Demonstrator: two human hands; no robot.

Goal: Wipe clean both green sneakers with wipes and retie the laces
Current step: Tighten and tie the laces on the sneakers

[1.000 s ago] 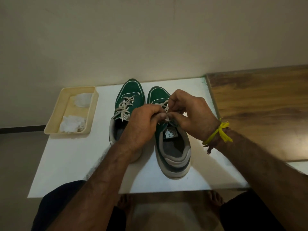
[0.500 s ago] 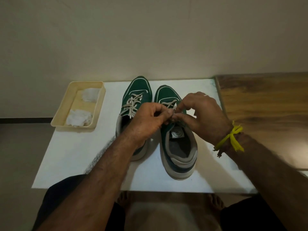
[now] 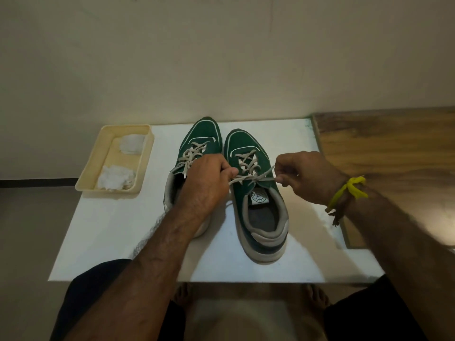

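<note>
right sneaker's laces (image 3: 251,178) pinched by left hand (image 3: 206,183) and right hand (image 3: 307,178); wipes tray (image 3: 91,178) left.

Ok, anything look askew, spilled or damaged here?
Nothing stands out. Both green sneakers stand upright side by side on the white table; both hands pull the right sneaker's laces taut.

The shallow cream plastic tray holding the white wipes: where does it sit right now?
The cream plastic tray sits at the white table's far left corner in the head view, left of the two green sneakers.

A white table (image 3: 123,242) adjoins a wooden surface (image 3: 394,148).
</note>
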